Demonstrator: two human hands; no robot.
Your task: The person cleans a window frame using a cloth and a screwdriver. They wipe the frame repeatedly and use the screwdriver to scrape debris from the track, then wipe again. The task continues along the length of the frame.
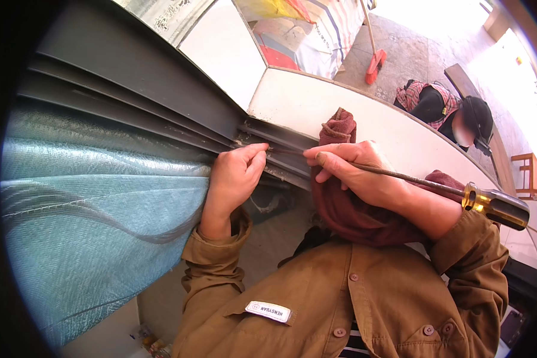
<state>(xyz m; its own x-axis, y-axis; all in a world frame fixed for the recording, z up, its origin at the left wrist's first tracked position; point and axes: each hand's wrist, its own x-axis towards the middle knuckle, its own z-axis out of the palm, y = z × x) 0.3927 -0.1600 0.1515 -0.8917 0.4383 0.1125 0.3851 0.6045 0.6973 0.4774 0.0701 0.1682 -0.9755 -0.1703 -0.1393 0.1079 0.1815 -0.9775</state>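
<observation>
A long screwdriver with a black and yellow handle lies along my right hand, whose fingers grip its shaft well ahead of the handle. The shaft's far end reaches the corner of a dark metal window track. My left hand is at that corner, with thumb and index finger together close to the shaft's end; whether they pinch anything is unclear. A maroon cloth hangs over the pale sill below my right hand.
Teal curtain fabric covers the left side beside the dark frame. The pale tiled sill curves to the right. Beyond it are a crouching person in a dark cap, a red broom and a wooden stool.
</observation>
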